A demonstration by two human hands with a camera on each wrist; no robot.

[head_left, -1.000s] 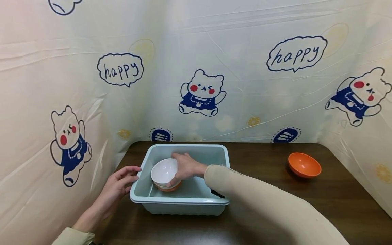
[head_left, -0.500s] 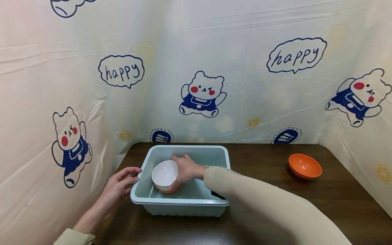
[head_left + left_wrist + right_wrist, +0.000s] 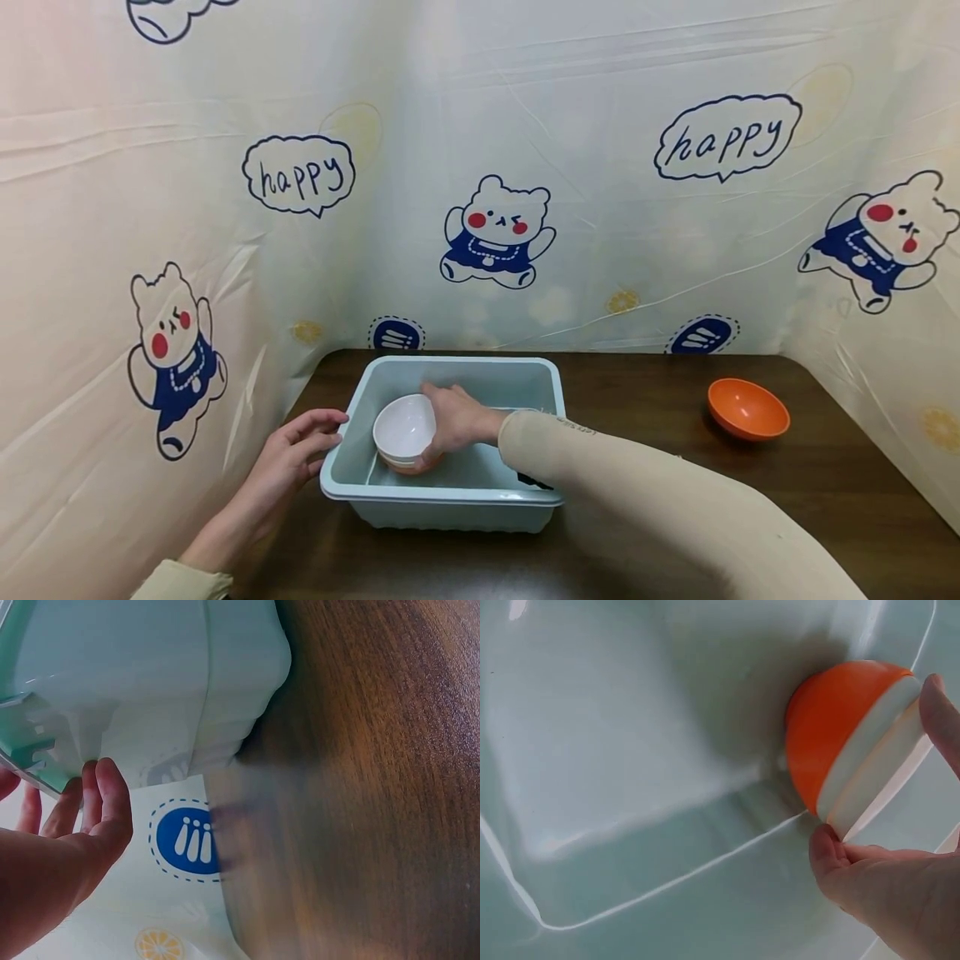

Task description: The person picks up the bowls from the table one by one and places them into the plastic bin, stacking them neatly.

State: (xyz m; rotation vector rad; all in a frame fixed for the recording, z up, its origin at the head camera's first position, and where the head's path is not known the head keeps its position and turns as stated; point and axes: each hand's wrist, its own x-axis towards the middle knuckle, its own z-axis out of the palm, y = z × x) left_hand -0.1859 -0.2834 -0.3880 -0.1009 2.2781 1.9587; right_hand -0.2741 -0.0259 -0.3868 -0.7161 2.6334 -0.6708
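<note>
A light blue-green basin (image 3: 442,496) stands on the dark wooden table. Inside it, toward the left, is a stack with a white bowl (image 3: 403,427) on top and an orange bowl (image 3: 840,727) at the bottom. The right hand (image 3: 459,419) grips the white bowls by the rim, thumb on the near side and fingers on the far side. At the basin's left edge, the left hand (image 3: 294,450) rests its fingertips on the rim; in the left wrist view its fingers (image 3: 112,799) lie against the outer wall.
An orange bowl (image 3: 747,408) sits apart on the right side of the table (image 3: 637,392). A patterned curtain (image 3: 600,208) hangs behind the table and along both sides.
The right hand and the top white bowl have sunk slightly, so the stack looks closer together. The left hand has kept its place at the rim.
</note>
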